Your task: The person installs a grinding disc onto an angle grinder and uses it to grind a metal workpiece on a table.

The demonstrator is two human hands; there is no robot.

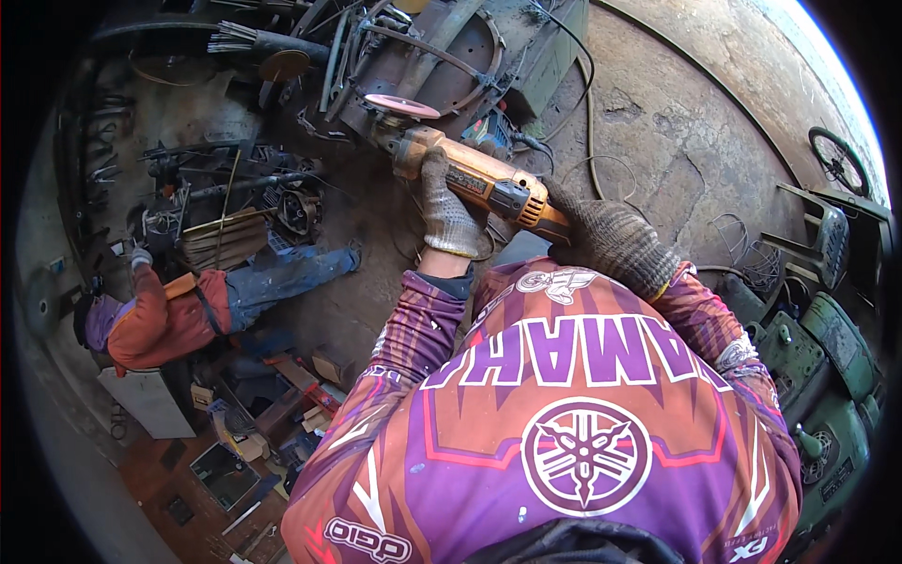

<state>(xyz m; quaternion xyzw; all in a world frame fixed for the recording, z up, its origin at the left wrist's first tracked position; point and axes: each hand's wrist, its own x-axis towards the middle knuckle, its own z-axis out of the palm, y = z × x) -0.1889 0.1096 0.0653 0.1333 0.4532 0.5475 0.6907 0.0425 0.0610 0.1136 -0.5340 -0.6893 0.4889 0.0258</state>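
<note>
An orange and black angle grinder [503, 191] is held in front of my chest. My left hand [449, 211], in a grey knitted glove, is wrapped round its body just behind the head. Round the rear end closes my right hand [622, 237], gloved too; its fingers are partly hidden. A pinkish disc [402, 105] is fitted on the grinder's far end, close to a metal frame with a curved hoop [493, 42]; I cannot tell whether they touch. Just beyond the grinder lies a blue power tool [490, 132].
At left a person in an orange top [174, 324] works beside a mechanical assembly [301, 211]. Cables [594, 141] run over the concrete floor [658, 122]. Green machinery [799, 352] stands at right, a wheel [836, 162] farther back. Metal rods [272, 42] lie at far left.
</note>
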